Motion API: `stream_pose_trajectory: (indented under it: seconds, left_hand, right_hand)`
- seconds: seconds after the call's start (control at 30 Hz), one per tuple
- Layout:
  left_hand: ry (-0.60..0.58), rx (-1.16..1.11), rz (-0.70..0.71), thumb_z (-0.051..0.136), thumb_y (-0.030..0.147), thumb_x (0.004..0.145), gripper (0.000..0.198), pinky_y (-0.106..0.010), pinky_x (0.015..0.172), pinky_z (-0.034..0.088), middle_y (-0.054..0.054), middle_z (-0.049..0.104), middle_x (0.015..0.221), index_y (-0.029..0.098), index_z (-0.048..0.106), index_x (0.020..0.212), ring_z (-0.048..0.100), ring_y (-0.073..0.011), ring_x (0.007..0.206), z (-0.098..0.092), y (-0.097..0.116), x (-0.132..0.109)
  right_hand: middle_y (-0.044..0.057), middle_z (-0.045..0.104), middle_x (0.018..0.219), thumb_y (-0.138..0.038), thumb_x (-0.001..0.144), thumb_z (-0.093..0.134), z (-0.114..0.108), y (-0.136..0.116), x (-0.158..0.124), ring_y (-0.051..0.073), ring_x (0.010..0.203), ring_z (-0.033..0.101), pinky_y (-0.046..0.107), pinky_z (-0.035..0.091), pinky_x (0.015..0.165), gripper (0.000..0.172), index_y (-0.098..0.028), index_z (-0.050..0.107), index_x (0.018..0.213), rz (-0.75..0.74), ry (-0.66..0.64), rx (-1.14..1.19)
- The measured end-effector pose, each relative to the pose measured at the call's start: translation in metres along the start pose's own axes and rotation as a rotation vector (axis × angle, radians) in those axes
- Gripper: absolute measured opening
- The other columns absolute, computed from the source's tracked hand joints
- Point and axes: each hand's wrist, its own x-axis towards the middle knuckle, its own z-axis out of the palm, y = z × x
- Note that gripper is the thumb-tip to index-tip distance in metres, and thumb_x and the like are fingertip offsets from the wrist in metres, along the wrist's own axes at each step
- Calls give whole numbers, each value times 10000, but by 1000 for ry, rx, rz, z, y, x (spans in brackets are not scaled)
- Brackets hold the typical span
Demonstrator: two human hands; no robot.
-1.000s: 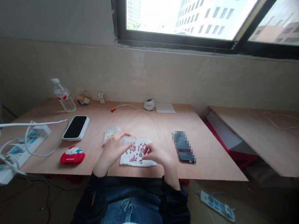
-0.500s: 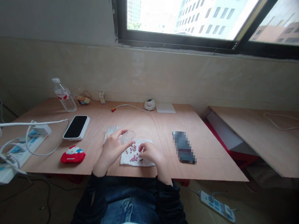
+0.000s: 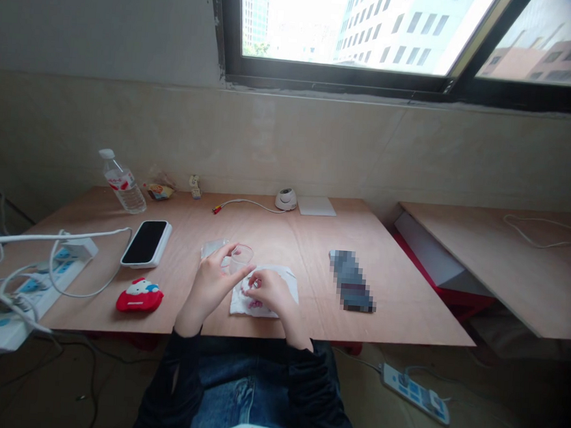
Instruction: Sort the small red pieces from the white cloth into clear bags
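A white tissue (image 3: 288, 278) lies near the table's front edge with several small pinkish-red beads (image 3: 254, 302) on it. Above its left edge, my left hand (image 3: 211, 286) has thumb and fingers curved around a clear round thing (image 3: 242, 258) with a thin reddish rim; whether it is a small cup or a loop is unclear. My right hand (image 3: 271, 292) hovers over the tissue, hiding many beads. Its fingertips are drawn together, and what they pinch is too small to make out. Behind my left fingers lies a clear plastic bag (image 3: 209, 247).
To the left are a white-cased phone (image 3: 145, 243), a red pouch (image 3: 139, 297) and a power strip (image 3: 40, 288) with cables. A blurred dark phone-like object (image 3: 352, 282) lies right. At the back stand a water bottle (image 3: 125, 186) and a dome camera (image 3: 285, 199).
My right hand has moved left across the tissue, closer to my left hand. The clear round thing has shifted slightly left and tilted, still held by my left hand.
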Motion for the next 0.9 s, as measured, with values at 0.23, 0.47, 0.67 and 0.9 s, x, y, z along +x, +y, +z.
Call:
stream_pose_trajectory:
  seconds: [0.23, 0.47, 0.67, 0.9]
  left_hand:
    - [34, 8, 5, 635, 423, 744, 389, -336, 899, 444, -44, 657, 1090, 220, 587, 1072, 599, -212, 1029, -1, -4, -1]
    - [13, 38, -11, 624, 439, 749, 369, -347, 904, 442, -46, 662, 1092, 226, 615, 1050, 596, -219, 1036, -3, -7, 0]
    - [-20, 40, -30, 639, 441, 731, 367, -369, 920, 439, -51, 672, 1082, 229, 635, 1031, 610, -235, 1025, -4, -12, -1]
    - [-123, -15, -63, 685, 415, 694, 406, -341, 847, 491, -67, 685, 1057, 216, 641, 1045, 633, -238, 980, 3, -21, -2]
  right_hand:
    - [44, 705, 812, -286, 696, 649, 11, -8, 4, 177, 747, 614, 251, 343, 629, 158, -203, 690, 824, 48, -45, -103]
    - [51, 704, 773, -185, 713, 601, 12, -10, 3, 158, 694, 604, 237, 345, 608, 122, -186, 699, 787, 30, -54, -41]
    - [20, 671, 699, -242, 757, 590, -9, -8, -1, 129, 621, 568, 222, 343, 571, 131, -199, 706, 800, 46, 75, 99]
    - [-30, 514, 553, -397, 825, 536, -31, -24, -8, 105, 528, 478, 213, 344, 529, 257, -200, 690, 885, 10, 481, 414]
